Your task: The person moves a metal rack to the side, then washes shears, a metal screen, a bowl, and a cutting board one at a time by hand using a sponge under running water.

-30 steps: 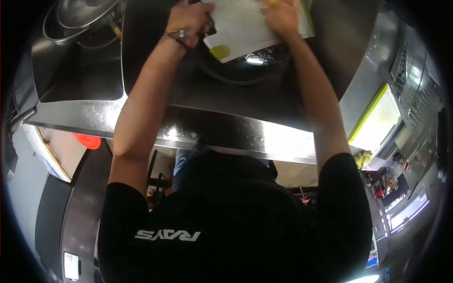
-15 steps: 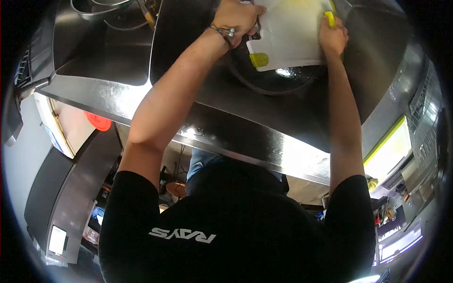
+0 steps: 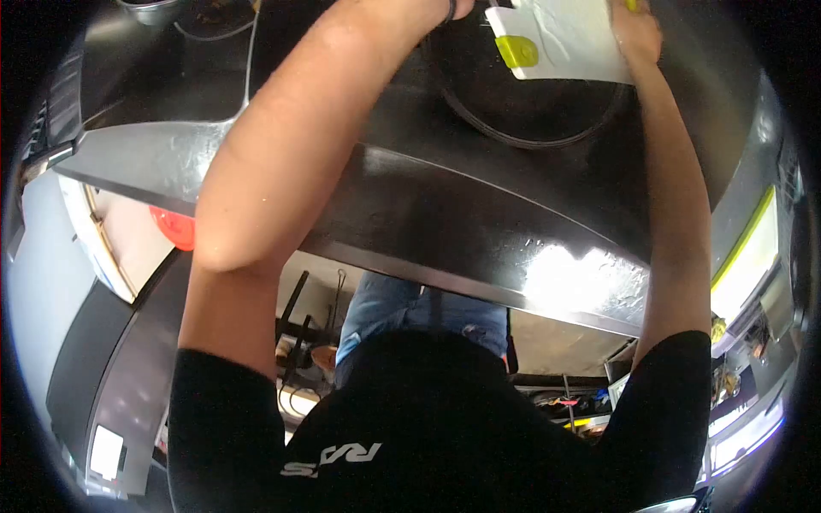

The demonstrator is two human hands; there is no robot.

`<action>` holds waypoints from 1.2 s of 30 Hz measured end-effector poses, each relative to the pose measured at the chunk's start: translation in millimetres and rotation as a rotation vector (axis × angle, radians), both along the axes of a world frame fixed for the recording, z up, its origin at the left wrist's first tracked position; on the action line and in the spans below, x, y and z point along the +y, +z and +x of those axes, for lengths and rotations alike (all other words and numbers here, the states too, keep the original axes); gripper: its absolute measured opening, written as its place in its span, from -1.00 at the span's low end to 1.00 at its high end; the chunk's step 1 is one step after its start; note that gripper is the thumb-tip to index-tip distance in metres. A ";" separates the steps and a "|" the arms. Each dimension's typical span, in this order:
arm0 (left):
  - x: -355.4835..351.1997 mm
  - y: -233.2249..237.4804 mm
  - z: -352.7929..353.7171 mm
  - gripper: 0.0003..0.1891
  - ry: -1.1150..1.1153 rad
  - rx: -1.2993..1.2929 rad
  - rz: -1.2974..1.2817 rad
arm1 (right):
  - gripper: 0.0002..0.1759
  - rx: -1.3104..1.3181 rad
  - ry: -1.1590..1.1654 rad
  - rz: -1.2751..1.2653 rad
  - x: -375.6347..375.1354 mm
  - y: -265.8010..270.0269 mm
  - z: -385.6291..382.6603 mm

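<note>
A white cutting board [image 3: 577, 43] with a lime-green corner grip [image 3: 517, 52] is tilted over the sink, cut off by the top of the view. My right hand [image 3: 637, 36] is closed around its right edge, beside another bit of lime green. My left hand [image 3: 463, 8] lies almost wholly beyond the top edge, left of the board; only a sliver past the dark wristband shows, and its fingers are hidden. Below the board, in the sink basin [image 3: 402, 111], sits a large round dark pan [image 3: 513, 137] with a thin rim.
The steel sink's front ledge [image 3: 479, 214] runs between me and the basin. On the left is a second basin [image 3: 162, 85] with a metal bowl [image 3: 154, 12] at its far end. Another green-edged white board [image 3: 746, 265] stands at right, and a red round object [image 3: 174, 227] at left.
The board and both hands have shifted up in the view, the board also to the right. My left hand has gone mostly out of view, and more of the pan's rim shows.
</note>
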State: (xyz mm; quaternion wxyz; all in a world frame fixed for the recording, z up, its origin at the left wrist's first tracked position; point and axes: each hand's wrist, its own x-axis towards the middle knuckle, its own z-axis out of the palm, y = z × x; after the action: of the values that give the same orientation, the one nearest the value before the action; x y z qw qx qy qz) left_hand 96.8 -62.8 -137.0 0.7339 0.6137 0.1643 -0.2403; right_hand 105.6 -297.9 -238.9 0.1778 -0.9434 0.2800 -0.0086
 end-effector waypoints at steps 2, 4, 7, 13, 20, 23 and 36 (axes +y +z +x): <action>2.9 6.6 7.4 -0.90 -0.040 0.203 0.013 | -0.29 0.064 -0.105 0.094 -0.3 10.6 6.7; 6.3 -16.6 13.6 -0.85 -0.075 0.040 -0.005 | -0.23 0.067 0.059 -0.052 -34.2 -33.9 19.4; 14.4 -27.7 14.1 -0.88 -0.082 -0.065 0.086 | -0.25 0.051 0.099 0.092 5.4 16.4 -2.5; 11.9 -12.0 11.8 -0.81 0.068 0.069 0.079 | -0.41 -0.150 0.536 0.086 42.8 34.3 1.5; 4.3 17.7 5.8 -0.70 0.040 0.050 0.107 | -0.56 -0.291 0.419 -0.147 42.8 -4.7 13.5; 4.9 8.0 7.9 -0.70 0.013 0.070 0.187 | -0.57 -0.108 0.490 0.044 59.1 32.4 52.5; 6.4 1.7 9.7 -0.63 -0.096 -0.114 0.360 | -0.68 -0.303 0.680 0.262 97.6 47.2 88.0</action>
State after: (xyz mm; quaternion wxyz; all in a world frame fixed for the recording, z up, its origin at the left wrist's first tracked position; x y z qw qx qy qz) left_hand 106.4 -56.4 -135.4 0.6083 0.7547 0.1331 -0.2067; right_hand 193.5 -200.3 -191.7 0.3289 -0.9396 -0.0793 -0.0526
